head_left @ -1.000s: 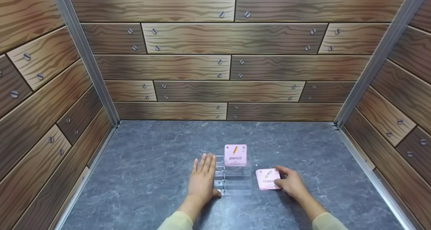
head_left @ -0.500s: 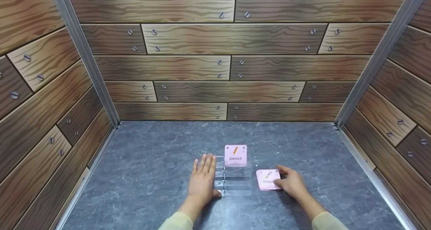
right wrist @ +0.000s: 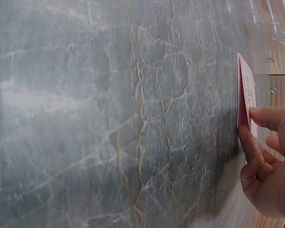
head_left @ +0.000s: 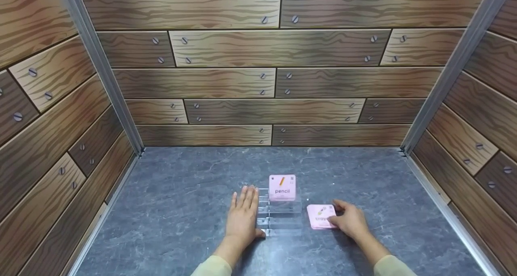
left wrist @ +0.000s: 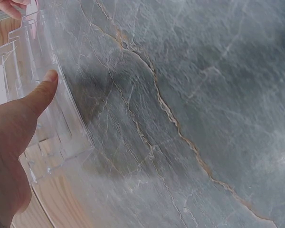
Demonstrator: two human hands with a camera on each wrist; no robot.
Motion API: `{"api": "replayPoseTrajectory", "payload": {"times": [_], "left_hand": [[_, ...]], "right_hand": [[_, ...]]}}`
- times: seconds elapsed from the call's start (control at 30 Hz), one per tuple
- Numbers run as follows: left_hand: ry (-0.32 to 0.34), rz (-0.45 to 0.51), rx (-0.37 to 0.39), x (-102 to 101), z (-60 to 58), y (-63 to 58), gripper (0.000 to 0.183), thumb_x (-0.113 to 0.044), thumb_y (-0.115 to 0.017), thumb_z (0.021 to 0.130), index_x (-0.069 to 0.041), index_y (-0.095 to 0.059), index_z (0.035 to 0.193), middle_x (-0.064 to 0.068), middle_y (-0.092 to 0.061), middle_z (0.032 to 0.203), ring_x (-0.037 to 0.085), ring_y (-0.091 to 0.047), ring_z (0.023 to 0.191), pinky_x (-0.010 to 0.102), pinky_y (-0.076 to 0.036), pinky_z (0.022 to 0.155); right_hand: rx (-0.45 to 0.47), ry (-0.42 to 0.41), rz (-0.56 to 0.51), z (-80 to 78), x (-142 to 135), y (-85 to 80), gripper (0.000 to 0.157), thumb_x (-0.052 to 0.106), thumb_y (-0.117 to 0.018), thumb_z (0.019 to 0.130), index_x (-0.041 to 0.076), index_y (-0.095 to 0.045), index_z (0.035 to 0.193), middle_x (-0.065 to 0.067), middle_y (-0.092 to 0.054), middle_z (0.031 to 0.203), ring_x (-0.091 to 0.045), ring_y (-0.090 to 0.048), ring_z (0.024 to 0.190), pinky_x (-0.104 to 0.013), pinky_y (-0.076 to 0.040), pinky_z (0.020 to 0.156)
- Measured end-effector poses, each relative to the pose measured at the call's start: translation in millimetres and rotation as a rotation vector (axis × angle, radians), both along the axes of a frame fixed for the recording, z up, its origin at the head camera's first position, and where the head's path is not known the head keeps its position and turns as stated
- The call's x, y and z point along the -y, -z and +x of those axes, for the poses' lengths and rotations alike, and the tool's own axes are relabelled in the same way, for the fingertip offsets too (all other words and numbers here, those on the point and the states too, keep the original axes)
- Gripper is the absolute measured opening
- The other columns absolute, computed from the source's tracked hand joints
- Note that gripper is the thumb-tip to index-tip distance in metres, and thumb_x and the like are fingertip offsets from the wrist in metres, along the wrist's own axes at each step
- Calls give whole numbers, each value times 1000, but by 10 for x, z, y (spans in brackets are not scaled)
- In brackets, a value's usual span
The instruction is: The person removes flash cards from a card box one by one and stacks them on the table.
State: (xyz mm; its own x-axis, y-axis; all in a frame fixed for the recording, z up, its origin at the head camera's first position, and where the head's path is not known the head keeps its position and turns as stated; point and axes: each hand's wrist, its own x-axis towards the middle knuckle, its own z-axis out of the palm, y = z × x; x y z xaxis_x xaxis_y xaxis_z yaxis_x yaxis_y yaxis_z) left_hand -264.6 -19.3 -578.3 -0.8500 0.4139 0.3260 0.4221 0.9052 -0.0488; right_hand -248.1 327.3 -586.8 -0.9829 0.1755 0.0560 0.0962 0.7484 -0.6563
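Note:
My left hand point(head_left: 241, 219) lies with straight fingers along the left side of a clear plastic tiered stand point(head_left: 284, 224); its thumb reaches to the front of the stand. A pink square card marked "pencil" point(head_left: 282, 188) leans upright in the stand's back tier. Just right of the stand, my right hand point(head_left: 352, 220) pinches the right edge of a pink flash card point(head_left: 319, 216), whose word starts with "cray" and runs under my thumb. Seen from the right wrist, the flash card point(right wrist: 244, 90) sits tilted between thumb and fingers. Another card seems to be beneath it, but I cannot tell how many.
A grey marbled tabletop point(head_left: 181, 195) lies under everything. Wood-plank printed panels point(head_left: 230, 80) close off the back and both sides, with metal corner posts point(head_left: 101, 66) between them. The stand's lower tiers point(left wrist: 69, 130) are transparent and hard to make out.
The head view has tipped up slightly, so everything sits a little lower in it. Both hands, the stand and the cards keep their places.

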Motion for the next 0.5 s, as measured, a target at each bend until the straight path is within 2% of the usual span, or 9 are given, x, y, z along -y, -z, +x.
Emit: {"api": "replayPoseTrajectory", "payload": {"times": [0.3, 0.5], "left_hand": [[4, 7, -11, 1, 3, 5, 139, -65, -97, 52, -2, -40, 162, 17, -40, 167, 34, -36, 155, 54, -29, 127], [-1, -1, 1, -1, 3, -6, 139, -66, -97, 52, -2, -39, 162, 16, -40, 167, 33, -35, 156, 53, -29, 127]], "right_hand": [[-2, 8, 28, 17, -4, -1, 66, 11, -85, 83, -9, -62, 140, -26, -71, 126, -50, -60, 127, -63, -46, 109], [36, 35, 47, 9, -20, -15, 68, 16, -87, 83, -8, -61, 141, -28, -69, 129, -50, -60, 128, -64, -46, 110]]}}
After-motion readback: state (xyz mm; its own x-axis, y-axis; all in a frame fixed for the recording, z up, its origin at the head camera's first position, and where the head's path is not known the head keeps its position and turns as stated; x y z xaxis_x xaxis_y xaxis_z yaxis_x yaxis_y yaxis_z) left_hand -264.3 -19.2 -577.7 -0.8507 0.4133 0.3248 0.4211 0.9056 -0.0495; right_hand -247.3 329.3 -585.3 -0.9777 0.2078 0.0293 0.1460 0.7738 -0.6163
